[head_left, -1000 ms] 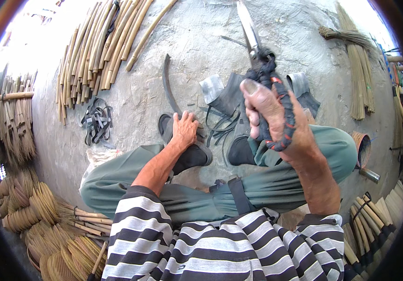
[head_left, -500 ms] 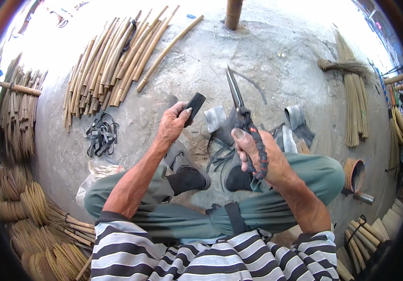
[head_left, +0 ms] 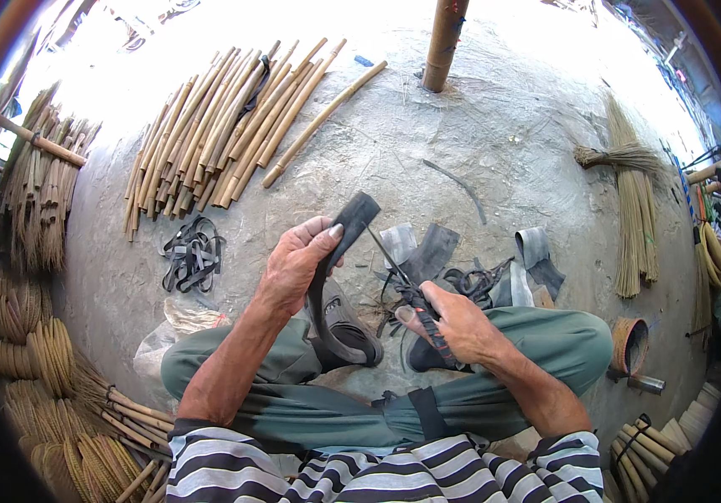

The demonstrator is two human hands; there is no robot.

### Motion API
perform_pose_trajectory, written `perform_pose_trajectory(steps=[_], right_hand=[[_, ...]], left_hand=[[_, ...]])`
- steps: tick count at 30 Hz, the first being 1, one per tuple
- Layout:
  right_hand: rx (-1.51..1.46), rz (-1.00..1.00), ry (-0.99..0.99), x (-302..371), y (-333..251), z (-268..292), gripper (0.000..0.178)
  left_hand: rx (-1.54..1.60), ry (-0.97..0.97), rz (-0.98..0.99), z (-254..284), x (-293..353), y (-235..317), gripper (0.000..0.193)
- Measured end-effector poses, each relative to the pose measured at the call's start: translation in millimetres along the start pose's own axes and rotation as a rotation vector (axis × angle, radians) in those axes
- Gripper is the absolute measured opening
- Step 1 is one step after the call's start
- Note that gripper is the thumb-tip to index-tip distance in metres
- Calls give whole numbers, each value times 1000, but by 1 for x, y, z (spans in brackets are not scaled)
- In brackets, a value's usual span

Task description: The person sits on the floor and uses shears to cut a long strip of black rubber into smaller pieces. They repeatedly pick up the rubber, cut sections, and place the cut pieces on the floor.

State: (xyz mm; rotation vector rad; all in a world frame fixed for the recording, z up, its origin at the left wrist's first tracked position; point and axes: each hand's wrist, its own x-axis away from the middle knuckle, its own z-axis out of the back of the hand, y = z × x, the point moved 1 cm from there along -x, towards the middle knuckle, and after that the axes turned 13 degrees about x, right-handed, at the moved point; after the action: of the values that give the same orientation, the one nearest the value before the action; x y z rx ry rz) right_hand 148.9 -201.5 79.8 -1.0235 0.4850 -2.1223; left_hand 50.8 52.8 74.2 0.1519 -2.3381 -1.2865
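My left hand is closed on a black rubber strip, pinched between thumb and fingers near its upper end. The strip's long tail curves down below the hand, in front of one shoe. In my right hand, fingers wrapped round the handles, is a pair of scissors whose handles are bound with black and red wrapping. Their dark blades point up and left, and the tip meets the right edge of the strip; whether it is cutting in cannot be made out. Cut rubber pieces lie on the ground beyond the scissors.
Bamboo poles lie in a pile at the far left, with a tangle of black strips nearer. A bamboo post rises ahead. Stick brooms lie at the right, above a round container. Broom heads are stacked at left.
The scissors have swung left and down to the rubber strip, their blades now at its edge. My left hand has turned the strip, so its long hanging tail shows. The view has shifted slightly.
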Motion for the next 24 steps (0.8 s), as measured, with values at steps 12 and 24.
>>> perform_pose_trajectory(steps=[12,24], right_hand=[[249,114,181,2,-1,-9,44],[142,198,202,1,7,-14,36]], left_hand=[[-89,-128,164,-7,4,-16,18],[-1,-103,188,-8,3,-14,19]])
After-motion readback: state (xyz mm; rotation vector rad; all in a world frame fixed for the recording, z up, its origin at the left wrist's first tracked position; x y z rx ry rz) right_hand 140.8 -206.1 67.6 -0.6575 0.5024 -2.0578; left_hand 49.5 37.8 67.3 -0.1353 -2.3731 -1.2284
